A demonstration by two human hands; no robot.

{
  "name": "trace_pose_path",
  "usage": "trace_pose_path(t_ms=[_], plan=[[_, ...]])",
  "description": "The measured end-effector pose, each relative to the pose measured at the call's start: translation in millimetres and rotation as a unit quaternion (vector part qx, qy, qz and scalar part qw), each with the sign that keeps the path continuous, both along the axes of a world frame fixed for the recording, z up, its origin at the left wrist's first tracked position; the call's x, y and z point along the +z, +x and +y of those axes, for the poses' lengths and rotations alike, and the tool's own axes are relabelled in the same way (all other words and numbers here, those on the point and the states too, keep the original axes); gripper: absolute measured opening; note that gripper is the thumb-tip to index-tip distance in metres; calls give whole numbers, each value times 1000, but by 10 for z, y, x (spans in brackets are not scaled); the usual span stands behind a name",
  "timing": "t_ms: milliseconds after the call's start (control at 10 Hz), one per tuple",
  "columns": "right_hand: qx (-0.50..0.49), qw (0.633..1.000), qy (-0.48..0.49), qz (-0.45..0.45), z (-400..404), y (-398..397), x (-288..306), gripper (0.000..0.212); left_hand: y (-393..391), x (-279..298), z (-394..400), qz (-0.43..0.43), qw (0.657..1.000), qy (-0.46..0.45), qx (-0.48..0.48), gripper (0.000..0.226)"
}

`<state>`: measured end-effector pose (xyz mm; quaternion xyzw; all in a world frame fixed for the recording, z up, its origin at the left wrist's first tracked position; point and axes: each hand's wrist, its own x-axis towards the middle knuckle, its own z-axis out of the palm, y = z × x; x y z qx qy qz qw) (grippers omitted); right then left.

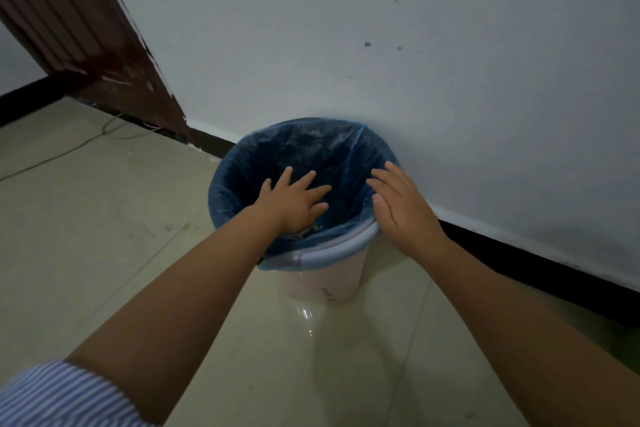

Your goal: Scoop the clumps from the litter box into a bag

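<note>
While hands spread, left hand (294,201) inside bag (277,152), right hand (401,208) on rim

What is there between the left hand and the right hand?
Only the blue bag lining the bin: the head view shows its inner wall between the left hand and right hand.

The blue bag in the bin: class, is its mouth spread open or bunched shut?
Spread open. The blue bag lines the bin, its edge folded over the rim; both hands are at its mouth.
</note>
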<state>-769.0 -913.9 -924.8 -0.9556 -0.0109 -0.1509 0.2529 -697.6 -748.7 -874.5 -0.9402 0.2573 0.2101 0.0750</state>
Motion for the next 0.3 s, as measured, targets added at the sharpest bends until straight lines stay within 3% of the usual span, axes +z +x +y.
trace_pose_path(t_ms=[100, 200, 300], plan=[[4, 1000, 22, 18, 13, -7, 23, 83, -45, -13, 25, -1, 999, -28, 18, 50], [2, 996, 78, 41, -13, -55, 29, 70, -91, 17, -73, -30, 996, -78, 18, 52], [-85, 981, 173, -9, -153, -121, 98, 64, -123, 56, -400, -42, 989, -140, -10, 56]])
